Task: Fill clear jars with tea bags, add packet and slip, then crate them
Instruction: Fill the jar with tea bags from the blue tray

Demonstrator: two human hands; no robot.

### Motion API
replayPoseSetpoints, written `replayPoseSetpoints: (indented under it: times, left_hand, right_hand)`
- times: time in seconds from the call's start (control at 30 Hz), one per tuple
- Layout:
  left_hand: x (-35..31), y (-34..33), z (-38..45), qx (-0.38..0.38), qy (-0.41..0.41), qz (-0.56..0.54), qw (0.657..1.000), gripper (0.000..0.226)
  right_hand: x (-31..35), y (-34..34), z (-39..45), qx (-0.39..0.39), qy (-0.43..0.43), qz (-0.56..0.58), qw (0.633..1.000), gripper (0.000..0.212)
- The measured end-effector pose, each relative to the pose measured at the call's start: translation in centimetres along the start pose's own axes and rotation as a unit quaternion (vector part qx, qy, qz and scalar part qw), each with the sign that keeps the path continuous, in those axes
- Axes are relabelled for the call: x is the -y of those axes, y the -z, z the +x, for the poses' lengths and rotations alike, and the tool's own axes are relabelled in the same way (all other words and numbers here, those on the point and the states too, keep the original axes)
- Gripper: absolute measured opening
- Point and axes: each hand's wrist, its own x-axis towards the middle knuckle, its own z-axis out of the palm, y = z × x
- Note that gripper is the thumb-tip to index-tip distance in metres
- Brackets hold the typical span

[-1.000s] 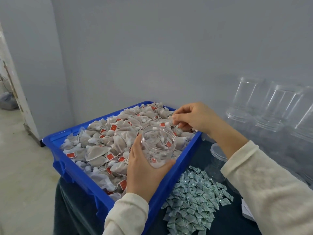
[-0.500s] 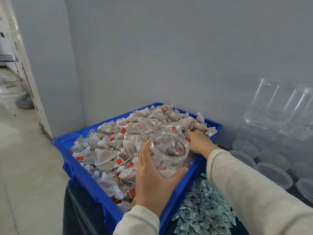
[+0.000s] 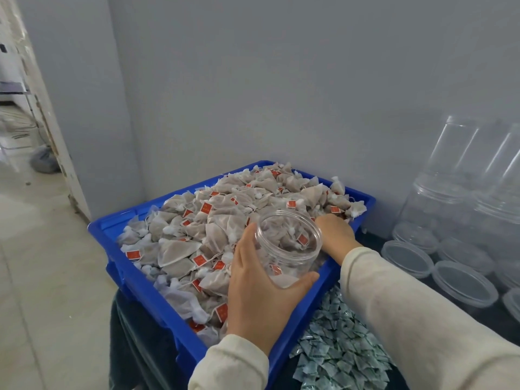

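Note:
A blue bin (image 3: 140, 285) is heaped with pyramid tea bags (image 3: 225, 209) that carry red tags. My left hand (image 3: 259, 294) grips a clear jar (image 3: 289, 243) tilted over the heap, and a few tea bags lie inside it. My right hand (image 3: 334, 235) reaches down into the tea bags just right of the jar. Its fingers are buried among the bags and hidden behind the jar, so I cannot see what they hold.
A pile of small green-grey packets (image 3: 340, 350) lies on the dark table right of the bin. Clear empty jars (image 3: 461, 175) stand stacked at the far right by the wall, with clear lids (image 3: 408, 254) in front. The floor opens to the left.
My right hand went from hovering above the heap near the jar mouth down into the tea bags at the bin's right side. The left hand kept hold of the jar.

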Motion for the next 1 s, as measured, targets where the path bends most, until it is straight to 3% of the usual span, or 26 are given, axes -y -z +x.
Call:
replayPoseSetpoints:
  times: [0.3, 0.6, 0.8, 1.0]
  left_hand:
    - [-0.1, 0.0, 0.0, 0.003, -0.007, 0.009, 1.000, 0.111]
    - [-0.1, 0.1, -0.1, 0.015, -0.024, 0.014, 1.000, 0.103]
    - [0.1, 0.0, -0.1, 0.014, -0.026, 0.020, 0.999, 0.105]
    - [0.3, -0.2, 0.1, 0.014, -0.027, 0.034, 0.999, 0.106]
  right_hand:
    - [-0.2, 1.9, -1.6, -0.045, 0.009, 0.011, 0.999, 0.011]
    - [-2.6, 7.8, -4.6, -0.097, 0.084, 0.169, 0.977, 0.011]
    - [-3.2, 12.9, -7.0, -0.158, 0.126, 0.278, 0.939, 0.010]
    - [-1.9, 16.2, -10.5, -0.153, 0.155, 0.465, 0.858, 0.013]
